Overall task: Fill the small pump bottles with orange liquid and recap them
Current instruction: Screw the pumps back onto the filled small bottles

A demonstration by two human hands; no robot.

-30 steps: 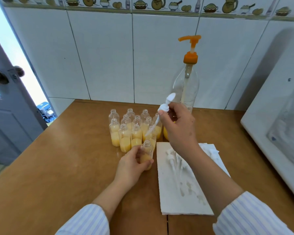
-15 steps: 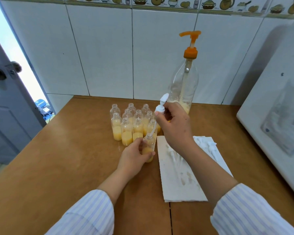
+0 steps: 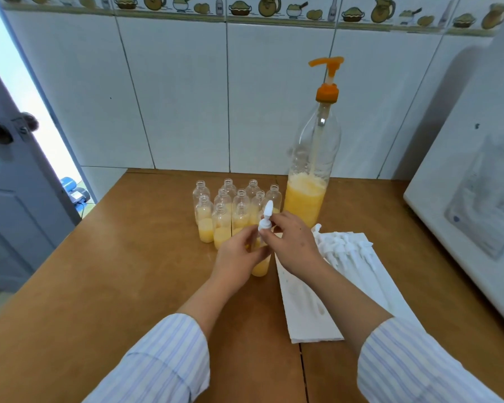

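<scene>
The left hand (image 3: 237, 254) gripped a small pump bottle (image 3: 260, 266) around its body, holding it upright near the middle of the counter (image 3: 99, 271), just in front of the cluster of uncapped bottles (image 3: 230, 210). The right hand (image 3: 293, 242) pinched the collar of a white pump cap (image 3: 266, 219) that sat at the bottle's neck, nozzle pointing up and away; whether its thread had caught could not be told.

The bottle looked like thin clear plastic, light even with orange liquid filling only its lower part, and probably soft enough to dent if squeezed hard. A hold around the lower body, where the liquid stiffened the wall, seemed the safest place, with the fingers kept off the neck. The cap appeared rigid and small; its collar looked the right place to turn it, since the thin nozzle would likely flex or slip. Any spilled liquid would probably make both slick.

The uncapped bottles stood touching one another towards the counter's far edge, each part filled, and seemed easy to topple. Beside them on the right stood the large dispenser bottle (image 3: 309, 196), about a third full. More white pump caps (image 3: 342, 245) lay on a white paper towel (image 3: 306, 312) near the counter's right edge.
</scene>
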